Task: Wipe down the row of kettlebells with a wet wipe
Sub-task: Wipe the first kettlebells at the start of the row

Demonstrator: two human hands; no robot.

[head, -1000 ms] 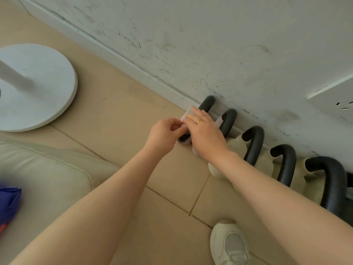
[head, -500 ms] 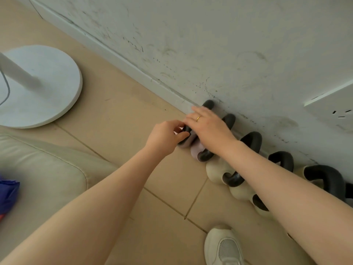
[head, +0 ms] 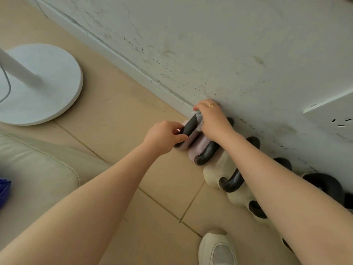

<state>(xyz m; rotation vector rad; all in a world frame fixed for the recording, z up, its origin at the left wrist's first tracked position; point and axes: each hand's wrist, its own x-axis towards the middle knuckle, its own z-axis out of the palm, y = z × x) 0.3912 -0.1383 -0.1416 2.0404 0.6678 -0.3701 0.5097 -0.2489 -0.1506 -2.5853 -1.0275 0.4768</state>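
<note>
No brand, label or readable writing shows on anything here. A row of kettlebells (head: 214, 169) stands on the tiled floor (head: 118, 119) against the foot of a scuffed, speckled white wall (head: 210, 44), running from the far left toward the near right; each has a thick, smooth, dark U-shaped handle, the two farthest with matte pale pink bodies, the nearer ones with cream bodies. The left hand (head: 164, 137) pinches the near end of the farthest kettlebell's handle (head: 188, 129) between thumb and curled fingers. The right hand (head: 214, 121), a thin gold ring on one finger, grips a crumpled whitish wet wipe (head: 199, 119) and presses it onto the far part of that same handle, beside the baseboard. To the left sits a round, flat white stand base (head: 57, 83) with a slanted white pole. A beige cushion (head: 34, 169) with a stitched seam fills the near left, something blue at its edge. A cream mesh-topped shoe (head: 217, 247) rests on the tiles near the bottom.
</note>
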